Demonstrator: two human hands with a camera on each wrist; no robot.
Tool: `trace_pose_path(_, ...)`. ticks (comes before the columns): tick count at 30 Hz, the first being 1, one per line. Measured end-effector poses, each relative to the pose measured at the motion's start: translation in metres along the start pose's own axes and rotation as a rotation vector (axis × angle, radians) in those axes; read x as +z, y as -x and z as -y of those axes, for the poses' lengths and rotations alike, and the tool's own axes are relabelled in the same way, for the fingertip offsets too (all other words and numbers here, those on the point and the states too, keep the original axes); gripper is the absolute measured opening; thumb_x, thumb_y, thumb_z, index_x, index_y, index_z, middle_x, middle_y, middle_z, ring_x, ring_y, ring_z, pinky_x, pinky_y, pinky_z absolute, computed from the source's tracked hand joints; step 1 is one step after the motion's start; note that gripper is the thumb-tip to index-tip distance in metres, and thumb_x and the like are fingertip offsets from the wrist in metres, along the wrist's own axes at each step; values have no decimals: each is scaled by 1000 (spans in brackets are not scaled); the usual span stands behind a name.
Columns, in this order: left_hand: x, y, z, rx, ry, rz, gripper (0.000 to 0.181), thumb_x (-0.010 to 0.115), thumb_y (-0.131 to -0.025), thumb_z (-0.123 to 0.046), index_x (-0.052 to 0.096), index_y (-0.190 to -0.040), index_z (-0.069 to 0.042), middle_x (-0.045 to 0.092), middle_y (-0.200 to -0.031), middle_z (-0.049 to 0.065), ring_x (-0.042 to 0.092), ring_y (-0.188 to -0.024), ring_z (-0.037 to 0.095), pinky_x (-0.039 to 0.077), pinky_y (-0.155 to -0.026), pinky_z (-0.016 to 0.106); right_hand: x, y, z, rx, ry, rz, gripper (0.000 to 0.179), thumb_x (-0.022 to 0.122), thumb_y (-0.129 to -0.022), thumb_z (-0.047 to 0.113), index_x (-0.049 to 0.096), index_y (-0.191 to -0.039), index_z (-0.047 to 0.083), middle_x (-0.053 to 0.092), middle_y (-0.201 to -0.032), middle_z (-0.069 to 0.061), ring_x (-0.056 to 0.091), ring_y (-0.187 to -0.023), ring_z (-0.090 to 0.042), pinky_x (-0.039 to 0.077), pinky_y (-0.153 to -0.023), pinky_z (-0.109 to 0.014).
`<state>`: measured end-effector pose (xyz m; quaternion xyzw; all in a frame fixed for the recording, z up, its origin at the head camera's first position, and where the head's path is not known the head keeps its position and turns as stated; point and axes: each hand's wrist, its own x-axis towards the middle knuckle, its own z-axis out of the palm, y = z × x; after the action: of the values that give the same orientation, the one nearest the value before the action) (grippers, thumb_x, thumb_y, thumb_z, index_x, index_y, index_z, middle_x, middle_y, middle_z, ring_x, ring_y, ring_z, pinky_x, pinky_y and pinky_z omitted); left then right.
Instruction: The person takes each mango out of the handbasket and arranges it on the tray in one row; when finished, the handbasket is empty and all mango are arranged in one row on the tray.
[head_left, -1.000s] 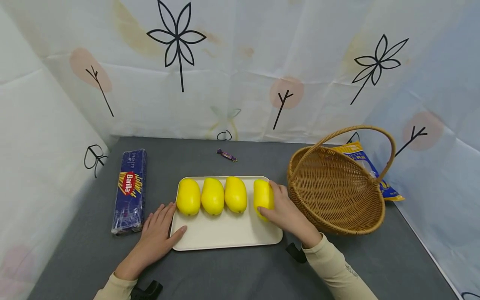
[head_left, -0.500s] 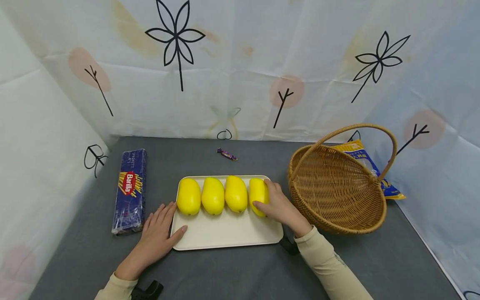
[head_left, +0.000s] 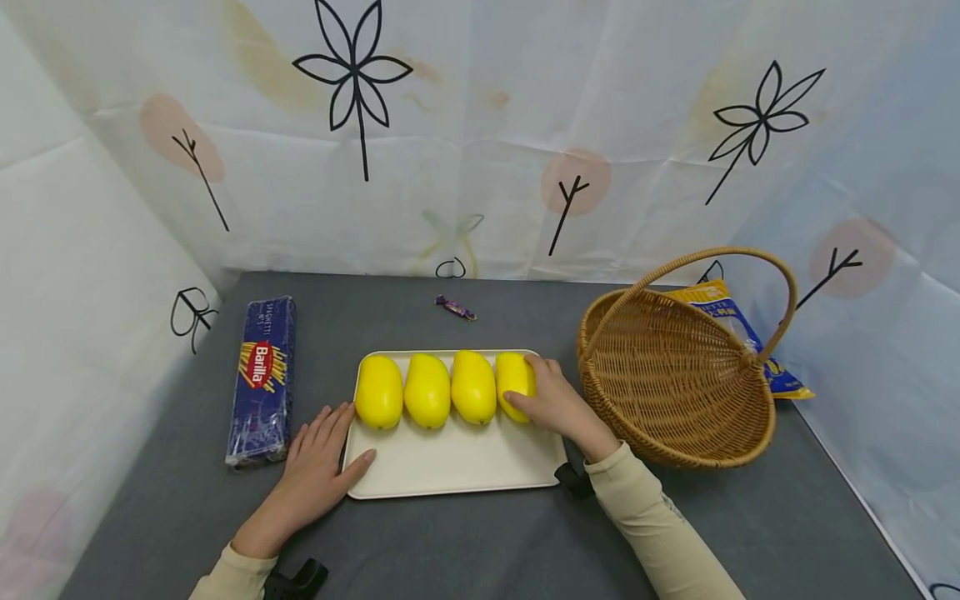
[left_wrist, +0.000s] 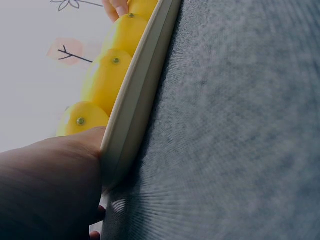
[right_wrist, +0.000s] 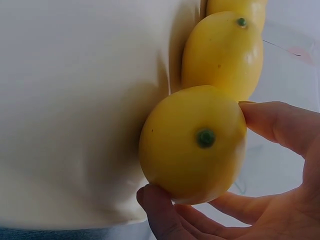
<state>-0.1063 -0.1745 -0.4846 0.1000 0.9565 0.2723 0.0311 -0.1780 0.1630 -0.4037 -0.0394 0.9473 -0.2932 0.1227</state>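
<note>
At the right end of a cream tray (head_left: 457, 467), my right hand (head_left: 555, 404) grips a smooth oval yellow fruit (head_left: 514, 383) with a green stem nub. In the right wrist view, the thumb and fingers sit around opposite sides of this fruit (right_wrist: 185, 150), and it touches the neighbouring one (right_wrist: 220, 55). Three more yellow fruits (head_left: 427, 392) lie in the same row, toward the tray's back edge. With fingers straight, my left hand (head_left: 315, 471) rests at the tray's left edge, thumb over the rim. Its fingertips are hidden in the left wrist view.
A wicker basket (head_left: 675, 375) with a tall handle stands close to my right hand, a blue and yellow packet (head_left: 783, 379) behind it. The Barilla spaghetti pack (head_left: 261, 383) lies left of the tray. Behind the tray is a small purple wrapped candy (head_left: 455, 308).
My right hand has slid the rightmost fruit leftward, narrowing the gap to the row until it meets its neighbour. The left hand has stayed at the tray's edge.
</note>
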Motion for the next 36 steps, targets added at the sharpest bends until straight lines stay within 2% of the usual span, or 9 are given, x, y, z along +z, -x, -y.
trace_pose_path(16, -1, -1, -2, 11, 2, -1, 81, 54, -92, -53, 24, -151, -5, 26, -154, 19, 13, -142, 43, 6, -111, 65, 0, 0, -3, 6, -7, 7, 80, 64, -89, 38, 25, -150, 5, 37, -137, -24, 52, -103, -30, 48, -83, -44)
trace_pose_path(22, -3, 1, -3, -4, 37, 2, 85, 55, -92, -53, 18, -152, -5, 25, -153, 22, 12, -142, 44, 6, -112, 65, 1, 0, -3, 0, -4, 8, 79, 64, -89, 37, 25, -150, 4, 38, -137, -25, 52, -103, -31, 48, -84, -44)
trace_pose_path(26, -5, 5, -5, -21, 90, 18, 90, 55, -92, -52, 12, -152, -2, 19, -155, 25, 10, -143, 46, 8, -112, 64, 1, 1, -3, -3, 2, 16, 79, 62, -91, 38, 24, -150, 3, 37, -139, -25, 51, -106, -31, 47, -87, -45)
trace_pose_path(30, -13, 7, -12, -57, 183, 57, 92, 56, -92, -49, 7, -152, 1, 12, -155, 29, 6, -142, 50, 7, -110, 68, -1, 3, -1, -4, 3, 34, 80, 60, -92, 39, 20, -151, 3, 34, -143, -26, 50, -111, -32, 46, -90, -47)
trace_pose_path(33, -25, 7, -20, -87, 253, 93, 93, 56, -93, -47, 3, -152, 1, 8, -155, 31, 4, -140, 53, 6, -107, 71, -4, 7, 1, -7, -2, 46, 80, 57, -94, 40, 16, -152, 3, 27, -148, -27, 46, -122, -36, 43, -97, -50)
trace_pose_path(35, -34, 6, -25, -78, 281, 97, 91, 56, -94, -46, 3, -152, 0, 7, -155, 30, 3, -140, 54, 5, -106, 72, -7, 11, 3, -18, 9, 40, 81, 55, -95, 41, 13, -152, 2, 22, -151, -27, 41, -130, -39, 39, -103, -53)
trace_pose_path(36, -38, 4, -29, -54, 288, 83, 88, 56, -94, -43, 5, -152, 1, 8, -155, 30, 3, -140, 54, 5, -106, 72, -8, 13, 5, -25, 11, 33, 81, 54, -96, 41, 12, -153, 3, 20, -152, -27, 39, -132, -41, 37, -104, -54)
